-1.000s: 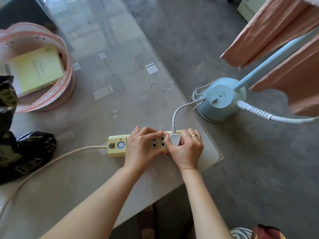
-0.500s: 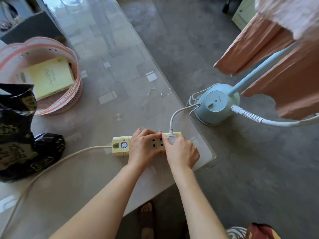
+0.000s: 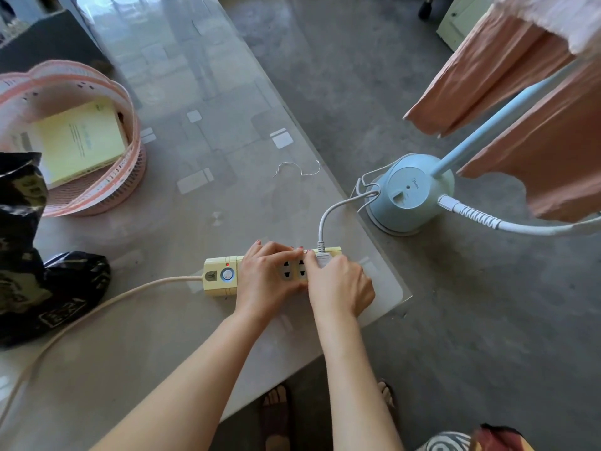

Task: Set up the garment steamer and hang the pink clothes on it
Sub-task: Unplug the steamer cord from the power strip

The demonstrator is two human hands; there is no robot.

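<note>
Garment steamer, pale blue, round base

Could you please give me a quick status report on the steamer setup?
Left hand steadies power strip; right hand presses plug into its end. Steamer on floor, pink clothes hung. Nothing blocking.

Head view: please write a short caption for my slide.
Left hand steadies power strip; right hand presses in the steamer plug.

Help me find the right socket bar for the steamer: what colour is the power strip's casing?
Pale yellow; the power strip shows clearly in the head view, on the table.
</note>
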